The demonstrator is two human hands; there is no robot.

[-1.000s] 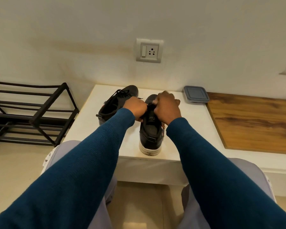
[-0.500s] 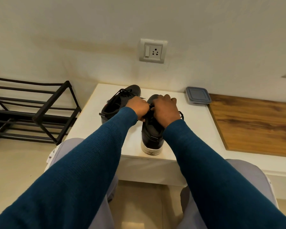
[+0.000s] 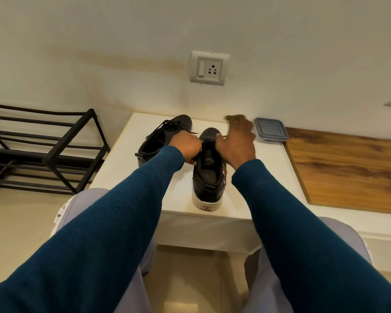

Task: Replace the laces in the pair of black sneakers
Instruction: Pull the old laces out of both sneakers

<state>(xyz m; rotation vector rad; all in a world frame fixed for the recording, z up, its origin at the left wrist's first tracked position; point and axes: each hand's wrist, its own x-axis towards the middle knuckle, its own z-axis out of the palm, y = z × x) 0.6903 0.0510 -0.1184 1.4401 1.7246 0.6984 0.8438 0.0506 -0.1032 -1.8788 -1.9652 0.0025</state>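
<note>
Lace of thin black cord [image 3: 222,137] is limp, so my left hand [image 3: 186,148] grips the stiff black sneaker [image 3: 207,177] beside it; the hold of my blurred right hand [image 3: 237,141] I cannot tell.

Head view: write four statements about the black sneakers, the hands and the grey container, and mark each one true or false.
1. The nearer black white-soled sneaker and the farther black sneaker both stand on the white table. True.
2. The left hand grips the nearer sneaker. True.
3. The farther sneaker has no lace. False: a black lace is threaded on it.
4. The grey lidded plastic container sits on a black metal rack. False: it sits on the table by the wall, beyond the right hand.
</note>
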